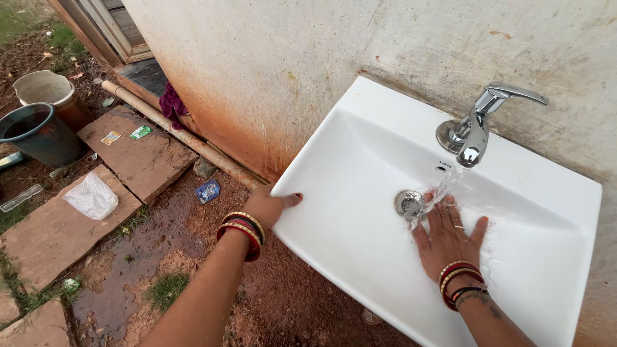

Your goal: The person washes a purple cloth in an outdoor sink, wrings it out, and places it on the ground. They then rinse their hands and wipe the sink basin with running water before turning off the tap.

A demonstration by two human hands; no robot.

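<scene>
Two hands at white basin [360,160]; stained wall [270,58]; muddy ground [193,225].

Left hand [270,207] curled, thumb out, arm extended, right hand [448,236] flat, fingers spread, both wrists bangled

Looks like the backyard of a house, outdoor washing spot. A white sink [385,148] with a chrome tap [479,125] is bolted onto a stained plaster wall [270,58], right over bare red dirt [289,302]. Stone slabs [138,154], 2 buckets [38,132] and littered wrappers [207,191] sit around on the ground.
</scene>
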